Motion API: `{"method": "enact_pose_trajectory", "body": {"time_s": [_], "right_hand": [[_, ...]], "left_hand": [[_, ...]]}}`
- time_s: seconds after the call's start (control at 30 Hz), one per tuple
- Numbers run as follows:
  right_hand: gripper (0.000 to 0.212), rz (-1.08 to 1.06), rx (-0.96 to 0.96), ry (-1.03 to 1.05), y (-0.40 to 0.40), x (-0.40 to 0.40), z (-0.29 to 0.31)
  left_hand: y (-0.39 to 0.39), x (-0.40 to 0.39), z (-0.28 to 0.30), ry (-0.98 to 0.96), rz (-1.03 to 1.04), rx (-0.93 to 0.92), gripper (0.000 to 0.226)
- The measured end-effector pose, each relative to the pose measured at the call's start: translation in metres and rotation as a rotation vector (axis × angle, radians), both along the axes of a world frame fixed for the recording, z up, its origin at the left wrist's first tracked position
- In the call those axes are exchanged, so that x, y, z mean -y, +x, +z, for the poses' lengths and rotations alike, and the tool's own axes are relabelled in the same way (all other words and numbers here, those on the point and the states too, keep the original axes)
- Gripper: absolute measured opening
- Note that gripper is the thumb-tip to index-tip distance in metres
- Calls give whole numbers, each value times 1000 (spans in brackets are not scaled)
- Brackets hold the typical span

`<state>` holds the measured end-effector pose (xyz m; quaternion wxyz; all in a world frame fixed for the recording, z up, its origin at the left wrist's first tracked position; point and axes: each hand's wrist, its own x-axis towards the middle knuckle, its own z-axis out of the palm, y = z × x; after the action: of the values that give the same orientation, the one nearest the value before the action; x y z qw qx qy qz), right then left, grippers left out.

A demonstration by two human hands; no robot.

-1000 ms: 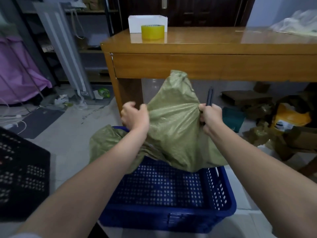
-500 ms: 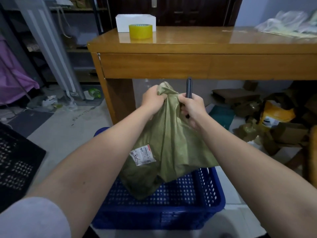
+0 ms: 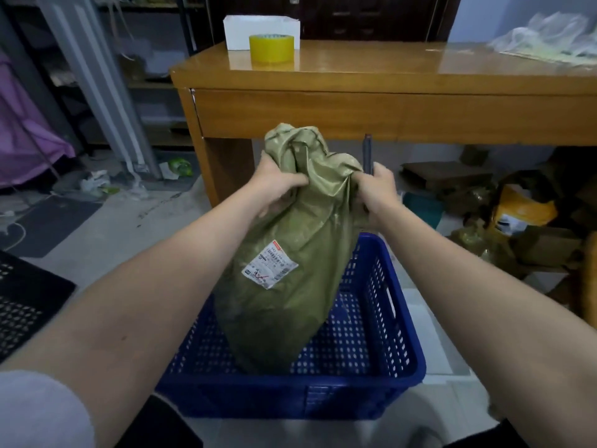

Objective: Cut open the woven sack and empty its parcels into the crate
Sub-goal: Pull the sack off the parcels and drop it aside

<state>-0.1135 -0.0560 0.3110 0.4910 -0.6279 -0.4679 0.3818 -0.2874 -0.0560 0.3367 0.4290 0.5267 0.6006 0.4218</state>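
- Step in hand: the olive-green woven plastic sack (image 3: 284, 253) is held upright over the blue perforated plastic crate (image 3: 371, 324), its lower end down inside the crate near the middle. Judged from its slack, collapsed body, the emptying step is at or near its end; no parcels can be seen on the visible parts of the crate floor, and the part beneath the sack is hidden.
- Left hand (image 3: 277, 184): fingers curled round the gathered neck of the sack on its left side, gripping the fabric.
- Right hand (image 3: 376, 189): grips the right side of the neck and also holds a slim dark tool (image 3: 367, 153), probably the cutter, which points upward from the fist. Whether its blade is out cannot be told.
- A white shipping label (image 3: 269, 264) faces the camera on the middle of the sack.
- Next move, as a judgement: shake or lift the sack clear of the crate rim to confirm nothing remains inside, then set it aside. Keep the tool pointing away from the fabric and the left hand.
- Difference from the picture half a second earlier: the hands have moved slightly apart on the neck, more bunched fabric stands above them, and the label sits more squarely to the camera. One second back, the sack was spread wide between the hands.
- Behind the crate stands a wooden table (image 3: 387, 101); a yellow roll of tape (image 3: 271, 48) sits at its far left corner.
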Motion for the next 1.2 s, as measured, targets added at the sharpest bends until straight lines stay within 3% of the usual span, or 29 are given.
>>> {"method": "enact_pose_trajectory", "body": {"time_s": [0.07,0.17,0.23,0.33,0.4,0.47,0.53,0.67,0.7,0.8,0.83,0.9,0.97,1.1,1.17,1.2], "right_hand": [[13,120,-18,-79,-5,3,4],[13,144,-200,-75,-17,3,10],[12,144,-219,-39,-19,2,16],[12,160,-172,-62,-16,8,18],[10,101,-228,-25,-12,6,25],[8,140,-191,-49,-11,7,36],[9,136,-297,-54,-11,9,44],[12,132,-376,19,-7,7,70],[13,139,-388,47,-6,7,78],[11,190,-363,27,-8,6,93],[10,170,-407,25,-7,9,95],[11,147,-532,41,-7,7,98],[11,121,-620,37,-7,9,99],[44,110,-732,6,-3,6,97],[35,105,-745,-28,-2,12,99],[29,126,-765,-36,-2,14,100]], "left_hand": [[-1,-2,2,-9,-30,-40,57],[0,-6,17,63,54,157,25],[-2,-6,18,5,8,82,34],[-5,0,8,-237,-117,-137,61],[-7,0,14,-179,-58,-49,65],[-9,0,24,-88,-74,-22,56],[-6,5,24,-54,-115,29,45],[-6,2,36,180,171,371,27],[-5,2,41,161,150,365,28],[4,9,59,-58,-89,82,68],[5,10,64,-72,-86,63,70],[6,7,71,30,29,263,59],[8,5,71,100,-41,309,62],[1,7,36,-39,-217,-201,134],[4,12,18,-75,-210,-487,140],[9,11,11,-61,-168,-542,137]]}}
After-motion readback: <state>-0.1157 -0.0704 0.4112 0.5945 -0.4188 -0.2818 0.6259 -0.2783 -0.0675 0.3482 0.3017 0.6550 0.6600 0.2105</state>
